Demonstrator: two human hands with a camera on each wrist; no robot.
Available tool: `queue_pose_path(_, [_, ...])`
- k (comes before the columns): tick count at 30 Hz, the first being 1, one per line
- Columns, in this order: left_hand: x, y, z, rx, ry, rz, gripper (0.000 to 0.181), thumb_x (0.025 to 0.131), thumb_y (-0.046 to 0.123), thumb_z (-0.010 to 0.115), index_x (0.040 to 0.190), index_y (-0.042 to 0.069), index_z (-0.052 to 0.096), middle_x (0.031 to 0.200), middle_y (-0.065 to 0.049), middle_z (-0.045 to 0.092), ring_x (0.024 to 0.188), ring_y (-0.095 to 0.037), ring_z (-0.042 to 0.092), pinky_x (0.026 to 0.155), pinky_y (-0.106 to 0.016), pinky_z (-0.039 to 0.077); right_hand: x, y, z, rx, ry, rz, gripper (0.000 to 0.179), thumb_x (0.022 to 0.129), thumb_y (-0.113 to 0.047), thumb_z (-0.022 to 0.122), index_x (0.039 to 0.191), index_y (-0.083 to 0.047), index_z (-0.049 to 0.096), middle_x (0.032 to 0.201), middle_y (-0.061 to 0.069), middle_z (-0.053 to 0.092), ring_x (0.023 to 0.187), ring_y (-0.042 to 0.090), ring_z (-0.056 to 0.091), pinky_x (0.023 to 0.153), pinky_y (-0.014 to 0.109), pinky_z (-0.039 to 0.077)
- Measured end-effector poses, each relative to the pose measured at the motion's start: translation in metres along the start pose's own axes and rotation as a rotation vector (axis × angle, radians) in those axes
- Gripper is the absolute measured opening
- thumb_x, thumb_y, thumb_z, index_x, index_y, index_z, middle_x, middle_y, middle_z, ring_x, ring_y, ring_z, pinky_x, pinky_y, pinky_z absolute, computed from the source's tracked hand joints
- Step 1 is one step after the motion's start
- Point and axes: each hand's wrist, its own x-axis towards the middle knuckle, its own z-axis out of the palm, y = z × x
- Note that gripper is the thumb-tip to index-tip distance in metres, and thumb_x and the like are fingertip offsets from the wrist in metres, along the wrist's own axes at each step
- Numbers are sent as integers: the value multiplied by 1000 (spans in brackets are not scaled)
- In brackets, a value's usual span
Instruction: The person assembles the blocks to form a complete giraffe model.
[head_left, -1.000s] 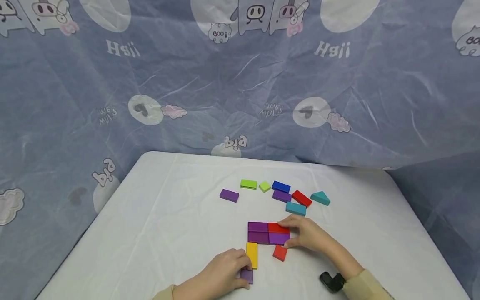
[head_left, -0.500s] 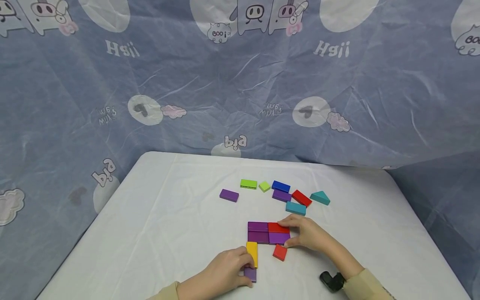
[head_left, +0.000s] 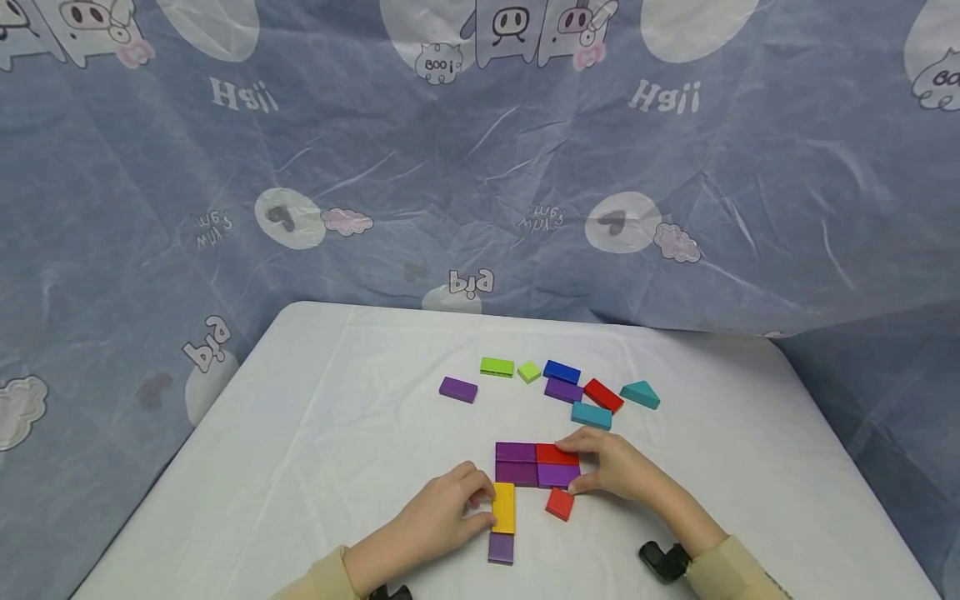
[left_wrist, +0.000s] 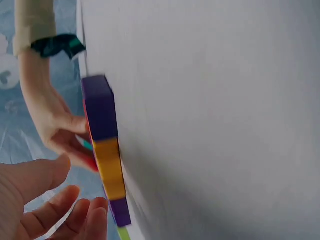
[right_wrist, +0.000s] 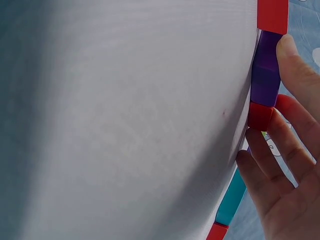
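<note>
Several flat blocks lie together on the white table: two purple blocks (head_left: 516, 463) at left, a red block (head_left: 557, 455) and a lighter purple block (head_left: 558, 476) at right. My right hand (head_left: 617, 468) holds this right pair, thumb at the near purple edge and fingers at the far red edge. A yellow block (head_left: 504, 508) runs down from the left side, with a small purple block (head_left: 501, 548) below it. My left hand (head_left: 444, 512) is just left of the yellow block, fingers loosely bent, a gap showing in the left wrist view (left_wrist: 60, 200).
A small red block (head_left: 559, 504) lies alone below the group. Farther back are green blocks (head_left: 497, 367), a purple block (head_left: 458, 390), a blue block (head_left: 562, 372), a red block (head_left: 603, 396), a teal block (head_left: 592, 416) and a teal triangle (head_left: 640, 395). A patterned blue sheet (head_left: 480, 167) hangs behind.
The left hand first slid the small purple block right, under the yellow block, then let go and moved up to the yellow block's left side. The right hand has stayed put.
</note>
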Motion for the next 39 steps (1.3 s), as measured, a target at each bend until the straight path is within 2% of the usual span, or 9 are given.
queue_pose_path(3, [9, -9, -5, -6, 23, -29, 21, 88, 19, 74, 107, 14, 66, 99, 3, 62, 86, -8, 61, 77, -20, 53, 1, 0, 0, -3, -1, -6, 56, 71, -25, 88, 124, -17, 71, 119, 0, 66, 116, 25, 58, 97, 49, 53])
queue_pose_path(7, [26, -22, -7, 29, 15, -21, 30, 91, 22, 70, 119, 13, 65, 116, 0, 64, 105, -15, 63, 94, -30, 53, 1, 0, 0, -3, -5, -4, 56, 71, -23, 88, 124, -17, 71, 119, 0, 66, 117, 26, 58, 97, 49, 53])
queue_pose_path(10, [37, -29, -6, 62, -25, 2, 37, 93, 27, 68, 127, 14, 62, 128, -1, 61, 119, -17, 59, 106, -34, 47, 2, 0, 1, -2, -5, 8, 56, 71, -23, 89, 123, -17, 71, 119, 0, 66, 117, 26, 58, 96, 48, 54])
queue_pose_path(13, [45, -33, -3, 84, -87, 3, 43, 94, 33, 66, 134, 17, 60, 139, -3, 57, 130, -21, 53, 113, -37, 41, 2, 0, 1, 1, -5, 16, 56, 70, -24, 89, 123, -18, 71, 119, -1, 66, 117, 25, 58, 96, 49, 54])
queue_pose_path(18, [49, -35, 2, 120, -182, -18, 53, 94, 42, 64, 142, 22, 54, 150, -6, 48, 140, -26, 44, 116, -42, 37, 1, 0, 1, 0, -12, -4, 56, 71, -26, 88, 123, -17, 71, 119, 0, 67, 116, 26, 58, 96, 50, 54])
queue_pose_path(21, [50, -36, 4, 146, -217, -33, 59, 93, 48, 63, 146, 26, 50, 152, -4, 46, 143, -28, 39, 116, -46, 37, 1, 0, 0, -5, -13, -15, 56, 71, -26, 88, 124, -16, 70, 119, 0, 67, 116, 26, 58, 96, 50, 53])
queue_pose_path(35, [52, -29, 4, 176, -239, -51, 61, 91, 51, 63, 146, 26, 50, 151, -2, 49, 145, -30, 37, 114, -48, 38, -1, 4, -4, 24, -17, -66, 57, 74, -29, 86, 126, -13, 68, 125, 5, 65, 121, 32, 56, 99, 54, 50])
queue_pose_path(39, [51, -29, 5, 171, -241, -54, 61, 91, 51, 64, 146, 27, 50, 151, -2, 49, 145, -30, 37, 114, -48, 39, -2, 8, -6, 59, 25, -63, 54, 79, -30, 82, 128, -13, 67, 128, 6, 65, 124, 34, 55, 98, 51, 52])
